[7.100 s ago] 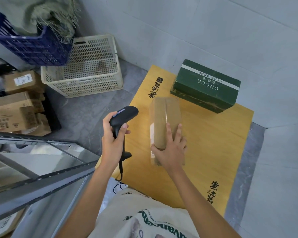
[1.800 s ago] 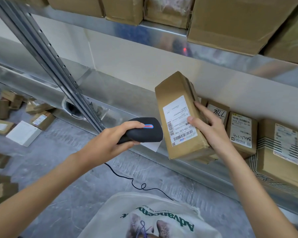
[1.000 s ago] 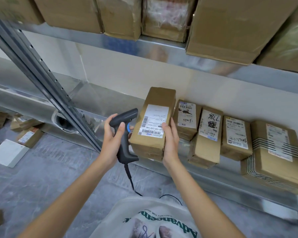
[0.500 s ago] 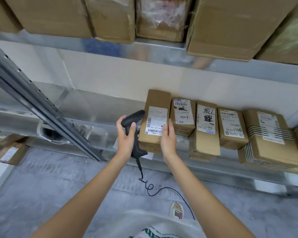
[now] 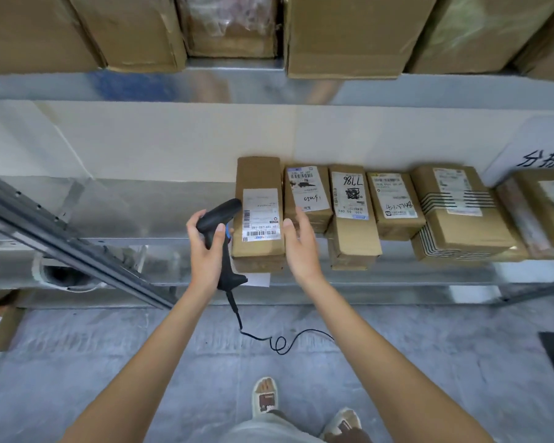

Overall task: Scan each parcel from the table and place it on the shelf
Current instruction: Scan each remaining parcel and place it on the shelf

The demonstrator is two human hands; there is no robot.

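Brown labelled parcel [image 5: 259, 215] lies flat on the metal shelf [image 5: 160, 219], leftmost.

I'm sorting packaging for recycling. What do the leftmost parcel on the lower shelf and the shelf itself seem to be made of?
The brown parcel looks like matte corrugated cardboard with a white paper label. The shiny silver shelf looks like sheet metal, probably galvanised steel, going by its blurry reflections.

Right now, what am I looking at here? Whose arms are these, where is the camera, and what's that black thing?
No robot here: these are a person's bare arms, filmed by a camera worn on their head, looking down. The left hand grips a black corded barcode scanner. The right hand, fingers relaxed, rests against a brown parcel lying on the metal shelf, leftmost in a row of labelled parcels. More boxes sit on the shelf above.
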